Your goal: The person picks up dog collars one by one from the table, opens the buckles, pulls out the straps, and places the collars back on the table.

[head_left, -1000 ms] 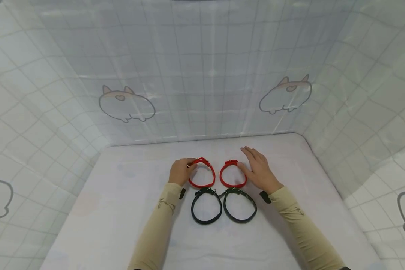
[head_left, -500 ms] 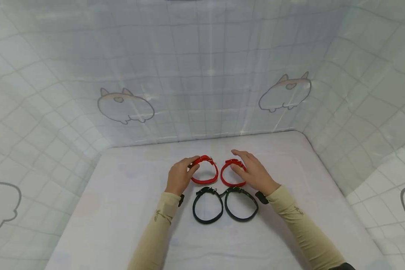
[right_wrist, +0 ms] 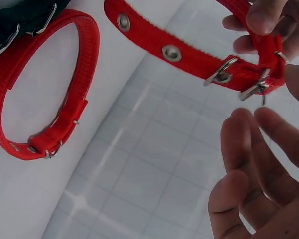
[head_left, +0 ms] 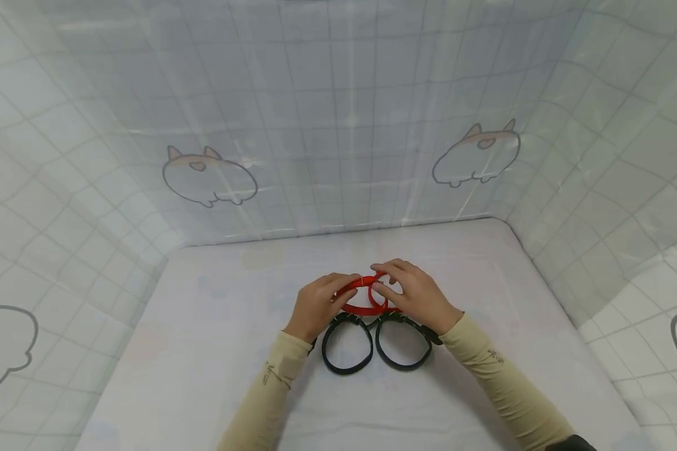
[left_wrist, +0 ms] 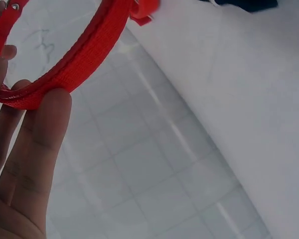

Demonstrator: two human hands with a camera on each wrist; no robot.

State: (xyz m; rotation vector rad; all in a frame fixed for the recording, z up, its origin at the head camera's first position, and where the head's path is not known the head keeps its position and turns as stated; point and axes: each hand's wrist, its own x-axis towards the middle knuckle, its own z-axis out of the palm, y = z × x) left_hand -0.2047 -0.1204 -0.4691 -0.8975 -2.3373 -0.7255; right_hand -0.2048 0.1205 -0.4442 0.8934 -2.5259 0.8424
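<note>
My left hand (head_left: 316, 307) pinches a red collar (left_wrist: 89, 52) between thumb and fingers, raised off the table. Metal eyelets and a silver buckle (right_wrist: 254, 87) show along the strap in the right wrist view. Beside that buckle hovers my right hand (head_left: 424, 299), its fingers loosely bent and its fingertips (right_wrist: 241, 117) just below the metal. A second red collar (right_wrist: 87, 59), buckled into a loop, lies on the table beneath. Nearer to me rest two dark green collars (head_left: 344, 371), side by side, partly covered at their far ends by the hands in the head view.
The pale cloth-covered table (head_left: 214, 351) spreads around the collars. A white grid-patterned curtain (head_left: 327, 144) with cartoon animal drawings stands behind the far edge and along both sides.
My left hand has lifted the left red collar and carried it right. My right hand has come inward and lower to meet it. The dark green collars have stayed put.
</note>
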